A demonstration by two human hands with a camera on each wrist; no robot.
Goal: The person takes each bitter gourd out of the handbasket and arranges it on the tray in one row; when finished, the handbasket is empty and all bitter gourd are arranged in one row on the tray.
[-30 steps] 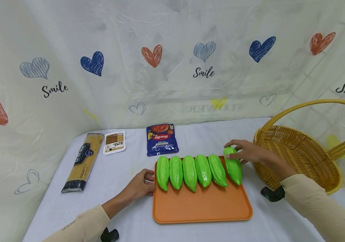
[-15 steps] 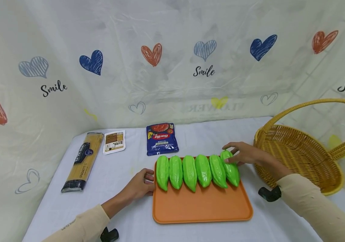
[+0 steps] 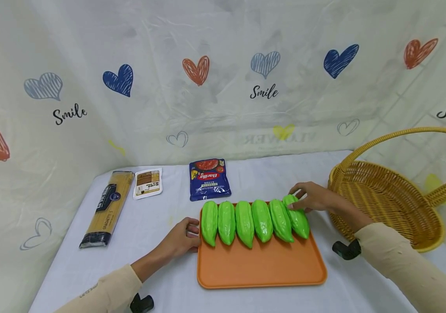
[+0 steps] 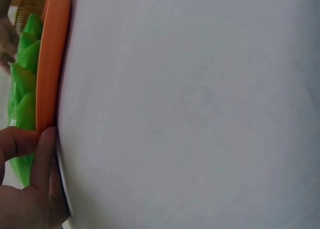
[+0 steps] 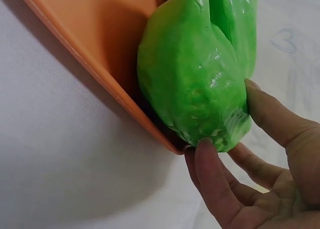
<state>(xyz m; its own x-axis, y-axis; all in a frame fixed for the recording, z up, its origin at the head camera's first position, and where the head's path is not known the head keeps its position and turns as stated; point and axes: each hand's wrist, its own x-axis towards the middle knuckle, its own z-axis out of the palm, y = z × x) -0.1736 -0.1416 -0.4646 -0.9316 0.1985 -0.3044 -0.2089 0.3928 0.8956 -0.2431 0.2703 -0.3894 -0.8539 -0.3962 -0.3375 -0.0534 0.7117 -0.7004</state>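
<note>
Several glossy green fruits (image 3: 245,224), long and ridged with pointed ends, lie in a row across the far half of an orange tray (image 3: 262,271). At the tray's left rim my left hand (image 3: 181,237) pinches the edge between thumb and fingers, clearer in the left wrist view. My right hand (image 3: 313,197) holds the far end of the rightmost green fruit (image 5: 195,79), its thumb on one side and fingertips on the other. That fruit leans against its neighbour, near the tray's far right corner.
A yellow wicker basket (image 3: 387,191) with a tall handle stands right of the tray. Behind the tray lies a blue Barilla pouch (image 3: 209,180). Farther left are a small white-and-brown packet (image 3: 148,184) and a spaghetti pack (image 3: 107,209). A printed curtain hangs behind.
My right hand has moved the rightmost green fruit left, closing the gap to its neighbour. The left hand stays at the tray's rim.
</note>
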